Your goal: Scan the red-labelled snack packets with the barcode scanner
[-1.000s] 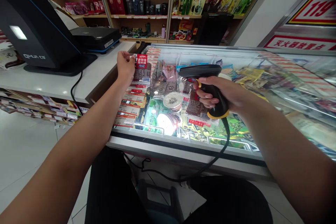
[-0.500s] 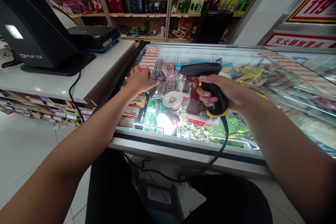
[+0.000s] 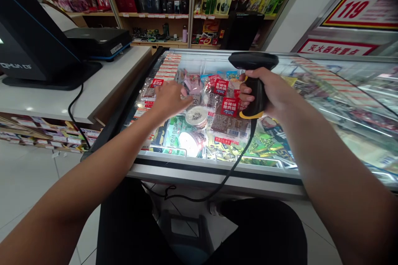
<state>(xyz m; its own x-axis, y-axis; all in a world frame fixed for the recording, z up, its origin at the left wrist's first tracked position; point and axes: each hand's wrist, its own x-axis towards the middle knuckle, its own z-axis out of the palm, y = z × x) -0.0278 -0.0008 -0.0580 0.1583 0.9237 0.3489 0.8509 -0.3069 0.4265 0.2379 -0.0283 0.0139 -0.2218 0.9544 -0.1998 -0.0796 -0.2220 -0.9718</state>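
My right hand (image 3: 267, 91) is closed round the handle of a black and yellow barcode scanner (image 3: 253, 61), raised above the glass top of a chest freezer (image 3: 224, 179). My left hand (image 3: 171, 96) hovers over or rests on the glass, thumb apart from the fingers. Beside its fingertips lies a clear snack packet (image 3: 146, 91) with a red label; whether they touch is unclear. Right of the thumb are grey-and-pink packets (image 3: 192, 84). Nearer me sit a white-lidded tub (image 3: 197, 116) and brown packets with red labels (image 3: 230, 118). The scanner's cable hangs toward my legs.
A white counter (image 3: 124, 66) at left carries a dark checkout terminal (image 3: 40, 41) and a black scale (image 3: 99, 39). Stocked shelves (image 3: 155, 15) stand behind the freezer. Red-and-white signs (image 3: 338, 47) are on the right. A stool (image 3: 185, 227) shows between my legs.
My right hand has lifted the scanner up and to the right, uncovering red-labelled packets. My left hand has shifted right, and the packet at its left now shows. The view has turned slightly right.
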